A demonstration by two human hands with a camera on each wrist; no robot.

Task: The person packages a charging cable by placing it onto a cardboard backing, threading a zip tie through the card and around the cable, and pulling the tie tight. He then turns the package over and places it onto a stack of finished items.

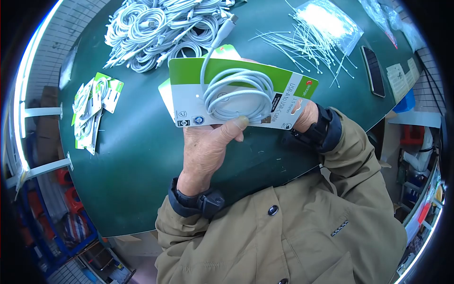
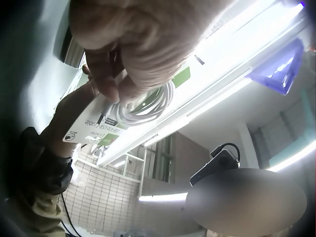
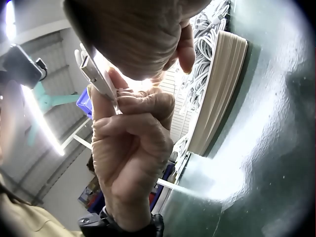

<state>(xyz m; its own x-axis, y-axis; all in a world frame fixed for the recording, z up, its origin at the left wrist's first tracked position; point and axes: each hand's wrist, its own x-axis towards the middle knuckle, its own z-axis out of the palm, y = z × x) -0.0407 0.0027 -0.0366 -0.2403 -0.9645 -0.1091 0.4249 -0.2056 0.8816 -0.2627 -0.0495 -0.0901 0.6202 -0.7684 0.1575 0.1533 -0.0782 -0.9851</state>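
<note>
A coiled white USB cable (image 1: pixel 222 97) lies against a green-and-white printed card (image 1: pixel 189 102) held up over the table. One connector (image 1: pixel 226 29) sticks out past the card's top edge. My left hand (image 1: pixel 203 151) grips the card at its lower edge, the thumb pressing the coil to the front and curled fingers behind, as the right wrist view shows. My right hand (image 3: pixel 143 37) is behind the card; in the head view little more than its wrist end shows at the card's right side. I cannot tell whether its fingers pinch anything.
A large heap of white cables (image 1: pixel 161 31) is at the back. Loose white cable ties (image 1: pixel 307 45) spill from a clear bag (image 1: pixel 347 33), near a phone (image 1: pixel 373 71). Carded cables (image 1: pixel 92 109) lie at left. A stack of cards (image 3: pixel 219 94) stands beyond my hands on the green table (image 1: pixel 127 184).
</note>
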